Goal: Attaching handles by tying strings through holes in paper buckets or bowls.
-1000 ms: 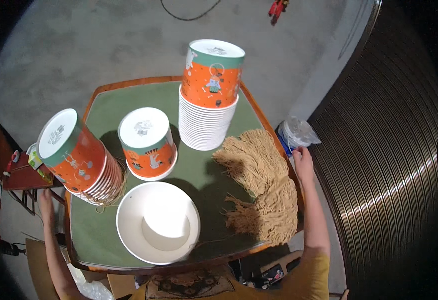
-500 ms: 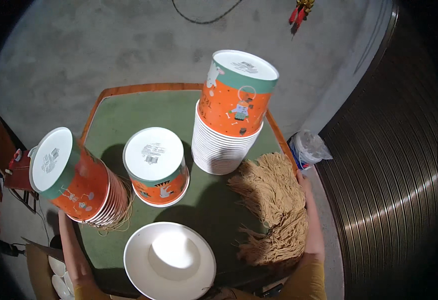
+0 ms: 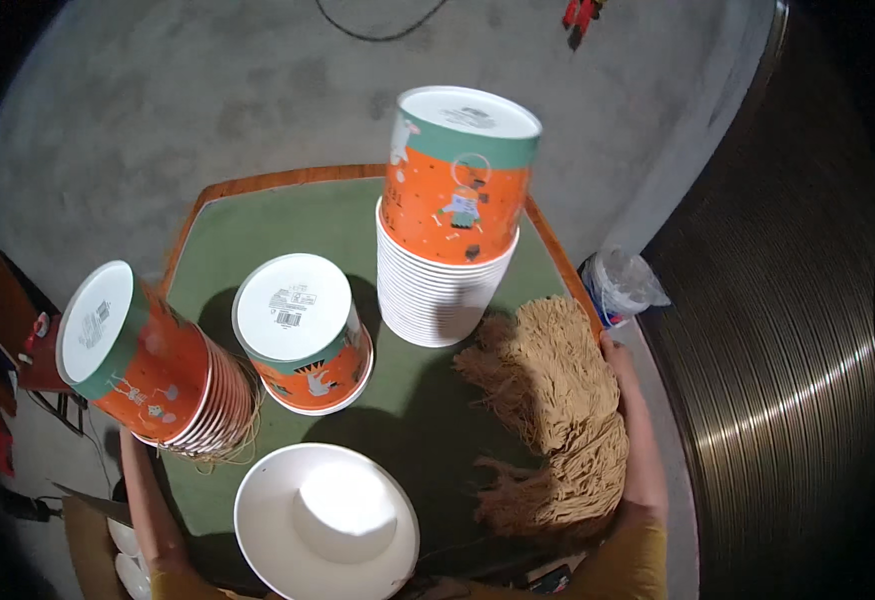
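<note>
Tan dried noodle strands (image 3: 558,420) are lying in a heap on the rt side of the green tabletop w/ wooden rim (image 3: 258,185), and we're reaching our right hand (image 3: 616,350) to the heap's far edge, fingers hidden so grip can't be told. Our left hand is hiding behind the tilted stack of orange paper cups (image 3: 148,365), state unclear. We're judging it best to gather strands gently over the open white paper bowl (image 3: 326,520), w/o bumping the tall upside-down cup stack (image 3: 453,220) or single orange cup (image 3: 303,330).

Bare forearms, mustard-yellow sleeves at upper arms
</note>
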The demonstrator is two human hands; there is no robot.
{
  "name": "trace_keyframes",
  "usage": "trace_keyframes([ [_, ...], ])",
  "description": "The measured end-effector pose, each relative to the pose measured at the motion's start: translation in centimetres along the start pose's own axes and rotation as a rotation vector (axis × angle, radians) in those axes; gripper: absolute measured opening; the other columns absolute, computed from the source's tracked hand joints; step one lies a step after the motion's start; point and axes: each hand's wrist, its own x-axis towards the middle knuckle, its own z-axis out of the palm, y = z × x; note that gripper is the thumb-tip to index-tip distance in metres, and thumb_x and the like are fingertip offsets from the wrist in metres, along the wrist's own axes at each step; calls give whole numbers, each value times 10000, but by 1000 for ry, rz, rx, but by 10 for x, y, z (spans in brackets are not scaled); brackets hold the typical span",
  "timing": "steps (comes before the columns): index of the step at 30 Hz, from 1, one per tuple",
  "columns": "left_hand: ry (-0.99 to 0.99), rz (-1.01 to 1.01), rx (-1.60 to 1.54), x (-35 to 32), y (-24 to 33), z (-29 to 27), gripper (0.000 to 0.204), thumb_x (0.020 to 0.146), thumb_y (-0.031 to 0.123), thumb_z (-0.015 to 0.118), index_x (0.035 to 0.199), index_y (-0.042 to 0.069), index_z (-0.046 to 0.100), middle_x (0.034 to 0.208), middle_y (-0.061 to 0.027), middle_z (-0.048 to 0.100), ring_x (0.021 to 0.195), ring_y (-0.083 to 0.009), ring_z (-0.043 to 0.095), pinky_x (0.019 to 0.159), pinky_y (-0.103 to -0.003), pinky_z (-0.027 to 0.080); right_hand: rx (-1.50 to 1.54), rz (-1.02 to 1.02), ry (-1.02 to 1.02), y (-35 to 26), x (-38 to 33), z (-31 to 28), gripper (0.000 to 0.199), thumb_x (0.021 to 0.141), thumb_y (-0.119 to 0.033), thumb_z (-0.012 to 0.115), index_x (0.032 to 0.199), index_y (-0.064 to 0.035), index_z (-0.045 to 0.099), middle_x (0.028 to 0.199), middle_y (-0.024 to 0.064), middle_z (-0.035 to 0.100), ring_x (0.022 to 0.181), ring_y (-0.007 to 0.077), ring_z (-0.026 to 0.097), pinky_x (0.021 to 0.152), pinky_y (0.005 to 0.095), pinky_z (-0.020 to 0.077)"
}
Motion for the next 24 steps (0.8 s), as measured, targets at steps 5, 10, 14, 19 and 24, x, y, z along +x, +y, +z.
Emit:
trace_keyframes([
  [5,-32,22,40,8,4,-1,512,934,439,492,1260,50,563,1122,-119,660,1047,-251,615,883,-380,470,-129,44,49,-6,1,4,737,905,-635,383,1109,18,655,1103,256,643,1068,393,604,913,444,450],
  [10,-25,20,68,2,-3,-14,510,936,437,488,1256,46,564,1124,-121,659,1048,-255,614,884,-382,468,-93,56,18,-17,0,3,726,903,-634,382,1132,0,651,1108,254,640,1072,389,603,920,443,448],
  [14,-23,28,92,4,-8,-7,509,938,435,485,1252,43,566,1126,-123,658,1050,-258,613,885,-383,467,-73,88,3,-22,-2,-4,721,910,-628,370,1142,-3,647,1109,260,636,1074,391,599,917,448,449],
  [19,-16,83,103,-13,-15,-15,507,940,433,481,1248,39,567,1129,-125,657,1052,-262,613,887,-384,465,-199,38,23,-27,-9,-2,736,926,-623,341,1122,18,644,1120,276,622,1081,400,589,920,457,444],
  [24,-26,80,137,6,-7,-14,505,942,431,478,1244,36,569,1132,-127,656,1053,-265,612,888,-386,463,-89,86,32,-9,2,2,779,914,-668,313,1172,-3,626,1134,256,628,1089,401,586,926,472,437],
])
